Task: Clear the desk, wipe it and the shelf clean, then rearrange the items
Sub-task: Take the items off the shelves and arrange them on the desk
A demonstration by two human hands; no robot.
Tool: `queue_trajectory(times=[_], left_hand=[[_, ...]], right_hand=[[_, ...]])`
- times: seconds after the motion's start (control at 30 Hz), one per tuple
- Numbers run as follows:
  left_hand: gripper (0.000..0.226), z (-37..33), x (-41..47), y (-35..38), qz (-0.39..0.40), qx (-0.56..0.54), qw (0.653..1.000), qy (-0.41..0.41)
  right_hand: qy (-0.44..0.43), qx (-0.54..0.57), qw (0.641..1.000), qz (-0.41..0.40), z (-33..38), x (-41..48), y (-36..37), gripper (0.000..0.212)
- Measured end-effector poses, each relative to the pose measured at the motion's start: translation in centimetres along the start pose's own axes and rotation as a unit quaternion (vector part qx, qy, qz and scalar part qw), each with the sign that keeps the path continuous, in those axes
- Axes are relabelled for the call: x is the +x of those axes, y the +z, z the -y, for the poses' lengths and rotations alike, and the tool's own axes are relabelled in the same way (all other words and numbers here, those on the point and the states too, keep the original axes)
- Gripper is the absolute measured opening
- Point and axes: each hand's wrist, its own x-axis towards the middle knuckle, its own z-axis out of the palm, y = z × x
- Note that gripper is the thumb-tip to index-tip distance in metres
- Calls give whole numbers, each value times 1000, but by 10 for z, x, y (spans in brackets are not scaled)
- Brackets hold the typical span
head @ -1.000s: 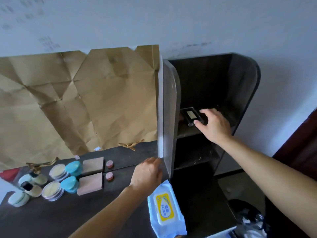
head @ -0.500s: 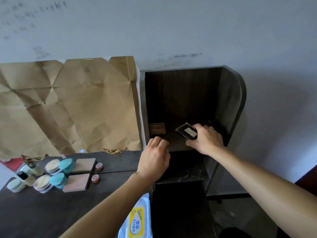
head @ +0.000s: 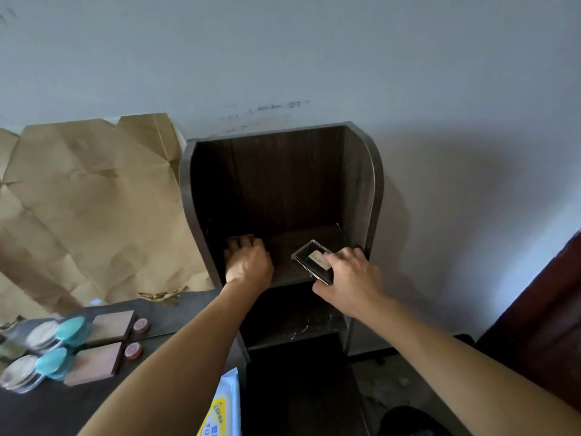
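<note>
Wipes pack (head: 227,401), btm edge of view, mostly cut off by frame: yellow label w/ blue print. Large caps "T" and "O" legible at label's lower end; word runs out of shot. Above them one small blue line, starts approx. "GO…", rest too small to make out. All print runs tilted, along label's long side.

Case (head: 306,258) at shelf (head: 374,184) front: beige label on dark face, print too fine to read.

Wall marks (head: 267,106) above shelf: faint dark scribbles in a row, not legible. Similar faint marks in top-left corner, same result.

Red lids (head: 141,325) on desk (head: 63,413): blurred, nothing readable.
</note>
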Motion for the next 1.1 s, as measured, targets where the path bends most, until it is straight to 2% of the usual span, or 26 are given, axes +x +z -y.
queue_trajectory(times=[0.3,0.4,0.47,0.6,0.7,0.8,0.87,0.97,1.1], left_hand=[[44,12,-15,-2,-47,-40,996,62],[37,11,-22,-2,-56,-103,990,81],[33,10,-22,-1,-50,-151,985,66],[28,10,-21,-1,-40,-179,983,6],[24,6,-29,-3,-55,-212,975,26],[35,3,-54,-4,-54,-245,967,54],[42,9,-76,0,-65,-243,965,75],[37,37,-109,13,-82,-255,959,93],[38,105,-152,35,-49,-277,957,75]], right_hand=[[-7,17,999,-45,-9,-13,10,57],[-6,28,998,-60,-13,-21,12,56],[-1,34,997,-65,-17,-27,12,57],[24,81,995,-53,-23,-38,13,64],[59,117,991,-26,-27,-46,15,81],[105,135,985,28,-24,-58,20,95],[127,159,978,35,-19,-70,25,96],[138,173,975,22,-4,-92,35,93],[116,179,976,51,40,-124,60,88]])
